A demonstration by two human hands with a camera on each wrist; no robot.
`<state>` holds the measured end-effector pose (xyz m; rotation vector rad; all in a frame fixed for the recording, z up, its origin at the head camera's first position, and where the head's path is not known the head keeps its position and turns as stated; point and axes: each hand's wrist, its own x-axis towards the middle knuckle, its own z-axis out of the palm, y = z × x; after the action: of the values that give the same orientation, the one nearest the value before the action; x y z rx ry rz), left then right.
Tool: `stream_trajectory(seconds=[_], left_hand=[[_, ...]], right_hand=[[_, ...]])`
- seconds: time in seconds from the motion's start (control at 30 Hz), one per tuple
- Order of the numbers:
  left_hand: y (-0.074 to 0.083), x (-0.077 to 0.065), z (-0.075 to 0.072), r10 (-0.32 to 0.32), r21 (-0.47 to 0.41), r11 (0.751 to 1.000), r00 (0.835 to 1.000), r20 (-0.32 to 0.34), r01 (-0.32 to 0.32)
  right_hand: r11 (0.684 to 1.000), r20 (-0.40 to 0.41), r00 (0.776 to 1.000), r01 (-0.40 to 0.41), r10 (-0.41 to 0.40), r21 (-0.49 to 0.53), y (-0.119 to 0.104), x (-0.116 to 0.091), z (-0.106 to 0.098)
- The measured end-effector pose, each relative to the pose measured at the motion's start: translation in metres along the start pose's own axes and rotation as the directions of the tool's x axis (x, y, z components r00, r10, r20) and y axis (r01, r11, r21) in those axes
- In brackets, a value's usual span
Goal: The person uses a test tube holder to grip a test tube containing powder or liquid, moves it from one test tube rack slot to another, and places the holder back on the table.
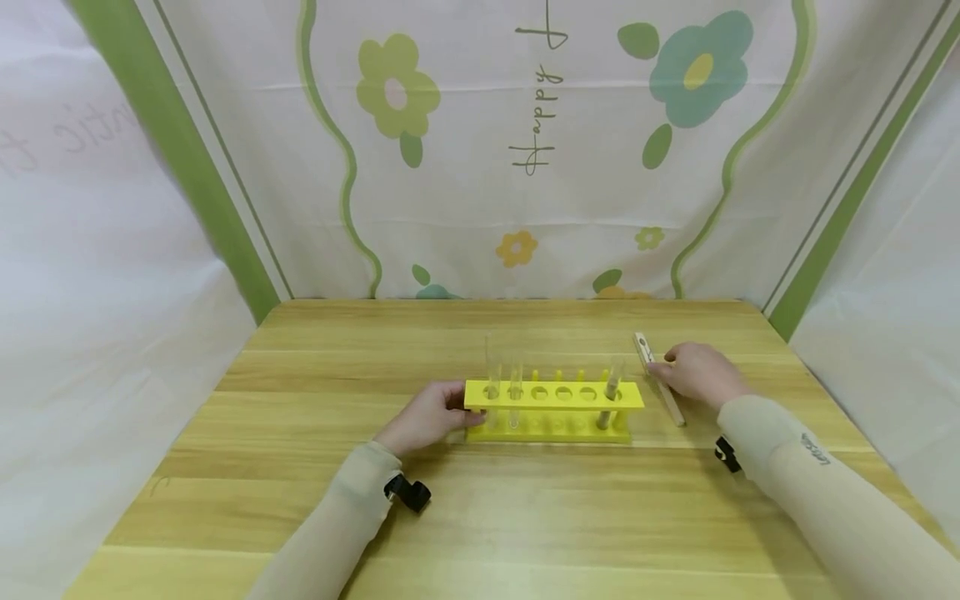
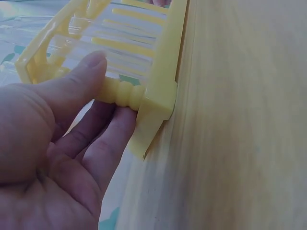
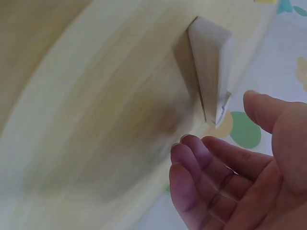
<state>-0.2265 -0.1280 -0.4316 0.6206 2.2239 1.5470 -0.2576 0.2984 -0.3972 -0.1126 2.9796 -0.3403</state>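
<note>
A yellow test tube rack (image 1: 553, 396) stands upright on the table. My left hand (image 1: 431, 414) grips its left end; in the left wrist view, the thumb and fingers close around the yellow end post (image 2: 122, 92). Two clear test tubes (image 1: 515, 392) stand in the rack's left holes. Toward the right end, a third test tube (image 1: 609, 400) has something greyish inside. My right hand (image 1: 701, 372) hovers beside a wooden test tube holder (image 1: 660, 379), thumb and fingers apart. That wooden holder (image 3: 211, 67) lies just beyond the fingertips in the right wrist view.
The wood-grain table (image 1: 510, 517) runs back to a white curtain (image 1: 465, 175) printed with flowers and lettering. White fabric walls (image 1: 112, 292) hang along both sides. Black wrist straps sit over the sleeves.
</note>
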Motion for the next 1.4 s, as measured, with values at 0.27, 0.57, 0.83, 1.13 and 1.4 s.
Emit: stream_trajectory(seconds=[0.27,0.57,0.83,1.13,1.4], left_hand=[[0.005,-0.002,0.004,-0.005,0.048,0.999,1.000,-0.014,0.006],[0.027,-0.010,0.005,0.017,0.057,0.998,1.000,-0.007,-0.017],[0.007,-0.002,0.003,0.019,0.036,0.999,1.000,-0.009,-0.018],[-0.003,0.002,0.002,0.016,0.045,0.999,1.000,-0.006,-0.016],[-0.002,0.002,0.001,0.000,0.065,0.998,1.000,-0.012,0.001]], right_hand=[[0.999,0.042,0.999,-0.035,0.035,0.012,-0.007,0.007,0.007],[0.997,0.051,0.996,-0.073,0.074,-0.012,-0.007,0.011,0.006],[0.999,0.027,1.000,-0.016,0.015,0.042,-0.007,-0.006,-0.017],[0.978,-0.128,0.988,0.104,-0.081,0.183,-0.005,-0.053,-0.026],[0.978,-0.327,0.933,0.191,-0.154,0.085,-0.017,-0.089,-0.027]])
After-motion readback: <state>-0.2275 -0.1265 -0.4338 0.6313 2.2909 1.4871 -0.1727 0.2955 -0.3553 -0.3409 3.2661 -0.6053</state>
